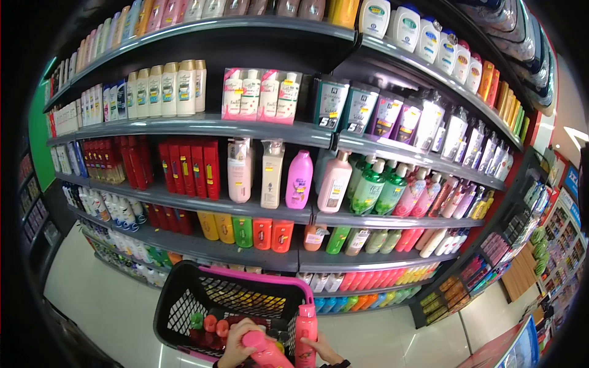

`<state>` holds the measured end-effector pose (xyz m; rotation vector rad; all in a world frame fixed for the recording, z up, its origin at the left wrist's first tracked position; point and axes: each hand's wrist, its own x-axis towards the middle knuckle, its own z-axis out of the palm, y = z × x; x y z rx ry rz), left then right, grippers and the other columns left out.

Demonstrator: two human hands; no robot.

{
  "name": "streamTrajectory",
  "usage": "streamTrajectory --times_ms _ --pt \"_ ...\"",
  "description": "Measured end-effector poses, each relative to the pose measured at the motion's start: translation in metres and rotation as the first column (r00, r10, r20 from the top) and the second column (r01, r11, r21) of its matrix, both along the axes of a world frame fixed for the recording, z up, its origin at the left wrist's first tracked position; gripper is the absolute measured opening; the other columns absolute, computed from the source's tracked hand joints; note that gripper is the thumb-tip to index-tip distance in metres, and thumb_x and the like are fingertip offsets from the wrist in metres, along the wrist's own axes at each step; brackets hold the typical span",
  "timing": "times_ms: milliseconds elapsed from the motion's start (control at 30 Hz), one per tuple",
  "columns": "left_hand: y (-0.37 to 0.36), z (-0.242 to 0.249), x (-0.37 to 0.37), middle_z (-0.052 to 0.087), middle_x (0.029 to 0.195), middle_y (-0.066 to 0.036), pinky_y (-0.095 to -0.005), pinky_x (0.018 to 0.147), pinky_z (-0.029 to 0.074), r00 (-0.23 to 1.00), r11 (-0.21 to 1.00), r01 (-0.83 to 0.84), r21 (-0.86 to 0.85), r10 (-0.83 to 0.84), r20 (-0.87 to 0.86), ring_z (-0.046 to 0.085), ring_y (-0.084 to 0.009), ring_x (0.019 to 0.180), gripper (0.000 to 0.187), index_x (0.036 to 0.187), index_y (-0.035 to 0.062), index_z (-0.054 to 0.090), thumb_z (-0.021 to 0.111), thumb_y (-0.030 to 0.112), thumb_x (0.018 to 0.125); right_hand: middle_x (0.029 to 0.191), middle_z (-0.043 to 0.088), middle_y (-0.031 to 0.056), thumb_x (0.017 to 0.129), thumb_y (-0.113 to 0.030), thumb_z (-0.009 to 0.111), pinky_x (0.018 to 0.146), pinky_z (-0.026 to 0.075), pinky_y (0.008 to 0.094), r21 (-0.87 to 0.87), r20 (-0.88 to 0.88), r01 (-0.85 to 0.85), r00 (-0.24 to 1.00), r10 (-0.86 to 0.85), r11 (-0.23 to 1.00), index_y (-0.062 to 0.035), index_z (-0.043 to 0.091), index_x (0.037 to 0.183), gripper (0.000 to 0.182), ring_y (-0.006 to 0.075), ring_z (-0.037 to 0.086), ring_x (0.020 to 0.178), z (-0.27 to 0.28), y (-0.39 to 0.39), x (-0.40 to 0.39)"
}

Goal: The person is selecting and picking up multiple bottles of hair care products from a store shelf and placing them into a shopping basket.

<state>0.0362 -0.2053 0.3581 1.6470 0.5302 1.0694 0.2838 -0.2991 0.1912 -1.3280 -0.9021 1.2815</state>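
Note:
My left hand [234, 347] is closed around a pink bottle with a round cap [265, 352], tilted over the front of a black shopping basket [167, 306] with a pink rim. Beside it, my right hand [324, 348] grips a second pink bottle [305, 331], held upright at the basket's right side. Inside the basket lie several containers, among them a green-capped one [196, 321] and a red-capped one [210, 323]. My hands and the bottles hide part of the basket's contents.
Shelves [257, 129] of bottles rise in front of me. A purple bottle [299, 180] and a pale pink pump bottle [239, 172] stand on the middle shelf. To the right is a small rack [451, 294] of packets. Tiled floor [368, 334] surrounds the basket.

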Motion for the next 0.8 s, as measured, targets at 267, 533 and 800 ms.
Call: streamTrajectory --times_ms 267,533,800 --pt "0.011 -0.046 0.013 0.052 0.096 -0.007 -0.0290 0.082 0.041 0.970 0.964 0.241 -0.111 -0.240 0.024 0.054 -0.0190 0.092 0.037 0.100 -0.0030 0.058 0.065 0.024 0.075 0.087 0.063 0.0045 0.085 -0.020 0.068 0.067 0.052 0.0294 -0.045 -0.398 0.212 0.893 -0.212 0.976 -0.0032 0.056 0.104 0.028 0.0143 0.063 0.075 -0.004 -0.011 -0.025" --pt "-0.005 -0.099 0.011 0.054 0.104 -0.006 -0.0282 0.088 0.044 0.973 0.883 0.220 -0.414 -0.171 0.153 0.056 -0.0163 0.098 0.046 0.109 -0.0043 0.057 0.065 0.032 0.082 0.086 0.064 0.0114 0.087 -0.018 0.062 0.066 0.056 0.0376 -0.115 -0.459 0.248 0.845 -0.273 0.962 -0.0011 0.053 0.105 0.027 0.0246 0.066 0.073 0.003 -0.032 -0.032" --pt "-0.023 -0.093 0.005 0.056 0.107 -0.004 -0.0258 0.088 0.043 0.987 0.882 0.152 -0.447 -0.116 0.107 0.054 -0.0125 0.098 0.031 0.110 -0.0016 0.057 0.061 0.014 0.083 0.088 0.062 0.0038 0.086 -0.017 0.068 0.066 0.051 0.0284 -0.072 -0.463 0.231 0.854 -0.238 0.970 -0.0035 0.056 0.104 0.026 0.0135 0.061 0.075 -0.001 -0.035 -0.041"
